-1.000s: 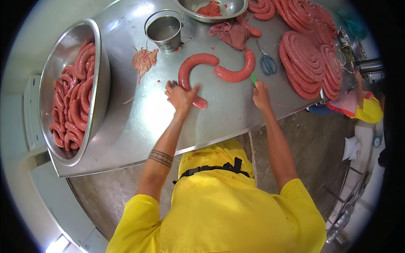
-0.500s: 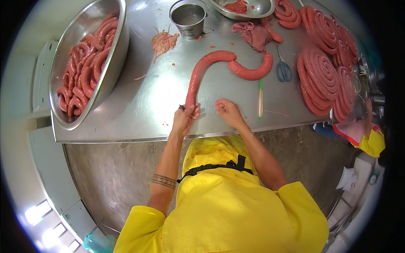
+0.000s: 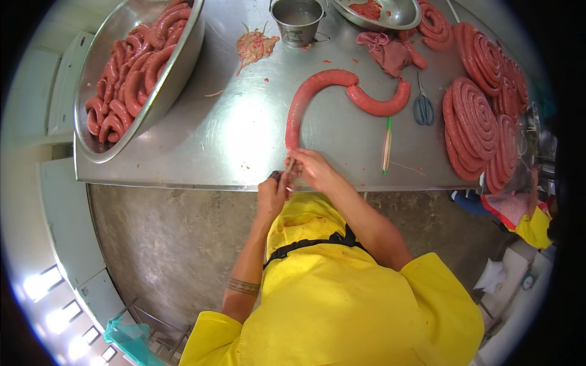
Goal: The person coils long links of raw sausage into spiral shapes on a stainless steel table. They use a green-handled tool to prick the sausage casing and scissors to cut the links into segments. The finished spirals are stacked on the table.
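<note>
A long raw sausage (image 3: 296,113) curves across the steel table, its near end at my hands and its far end meeting a shorter sausage link (image 3: 378,108). My right hand (image 3: 310,167) is closed at the near tip, pinching the casing end (image 3: 290,165) just below the meat. Close beside it, at the table's front edge, my left hand (image 3: 273,192) is closed on the lower part of that casing end. Something small and dark shows at the left hand's fingers; its kind is unclear. The fingertips partly hide the casing.
Left stands a large steel bowl (image 3: 183,76) of sausages. Farther back are casing scraps (image 3: 255,47), a small bucket (image 3: 297,27) and a mince bowl (image 3: 400,18). Blue-handled scissors (image 3: 423,110), a green-tipped stick (image 3: 387,146) and coiled sausages (image 3: 470,125) lie right. Another person (image 3: 534,226) is far right.
My right hand has moved left to the sausage's near end. My left hand has drawn back toward the table edge, with the casing end between both hands. The whole view has shifted slightly.
</note>
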`<move>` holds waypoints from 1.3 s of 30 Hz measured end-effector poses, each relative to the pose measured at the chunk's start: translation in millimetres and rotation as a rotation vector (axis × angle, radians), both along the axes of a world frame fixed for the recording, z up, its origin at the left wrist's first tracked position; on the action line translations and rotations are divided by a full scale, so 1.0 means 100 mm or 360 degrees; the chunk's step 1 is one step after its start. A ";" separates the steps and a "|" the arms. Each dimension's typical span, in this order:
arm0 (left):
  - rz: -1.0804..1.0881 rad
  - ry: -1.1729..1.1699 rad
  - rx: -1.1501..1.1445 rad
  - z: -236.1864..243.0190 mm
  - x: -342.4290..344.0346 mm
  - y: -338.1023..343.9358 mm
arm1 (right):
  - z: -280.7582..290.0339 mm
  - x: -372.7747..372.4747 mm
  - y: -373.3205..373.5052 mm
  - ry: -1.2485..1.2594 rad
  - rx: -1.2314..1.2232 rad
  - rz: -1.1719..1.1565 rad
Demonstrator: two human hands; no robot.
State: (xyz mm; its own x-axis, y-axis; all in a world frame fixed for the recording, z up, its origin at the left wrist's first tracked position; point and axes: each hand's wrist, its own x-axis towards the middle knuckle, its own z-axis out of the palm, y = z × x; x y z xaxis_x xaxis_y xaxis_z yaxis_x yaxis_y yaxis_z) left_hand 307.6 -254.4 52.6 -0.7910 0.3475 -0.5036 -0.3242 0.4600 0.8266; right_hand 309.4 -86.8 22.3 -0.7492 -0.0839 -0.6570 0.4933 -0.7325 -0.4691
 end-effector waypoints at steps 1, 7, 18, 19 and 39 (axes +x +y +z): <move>0.0084 -0.0098 0.0095 0.00 -0.02 -0.07 | 0.00 0.04 0.00 -0.0080 -0.0044 -0.0035; 0.0215 -0.1241 0.1195 -0.12 -0.17 0.08 | 0.07 0.34 -0.05 0.0040 0.0314 0.0455; -0.0025 -0.0705 0.1744 -0.21 -1.45 1.23 | 0.68 -0.28 0.17 0.0350 0.1795 0.0590; -0.0051 -0.0804 0.1654 -0.20 -1.47 1.21 | 0.69 -0.28 0.16 0.0264 0.1699 0.0627; 0.0127 -0.1279 0.1240 -0.06 -1.41 0.71 | 0.78 -0.07 -0.09 0.0289 0.1749 0.0294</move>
State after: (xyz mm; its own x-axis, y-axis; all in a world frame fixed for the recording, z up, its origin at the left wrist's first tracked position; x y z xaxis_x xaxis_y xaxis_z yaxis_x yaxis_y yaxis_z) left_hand 166.3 -183.7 46.9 -0.3684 0.7531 -0.5451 -0.8984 -0.1375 0.4172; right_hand 302.7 -95.5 100.3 -0.8772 0.3533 -0.3253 0.4101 0.1987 -0.8901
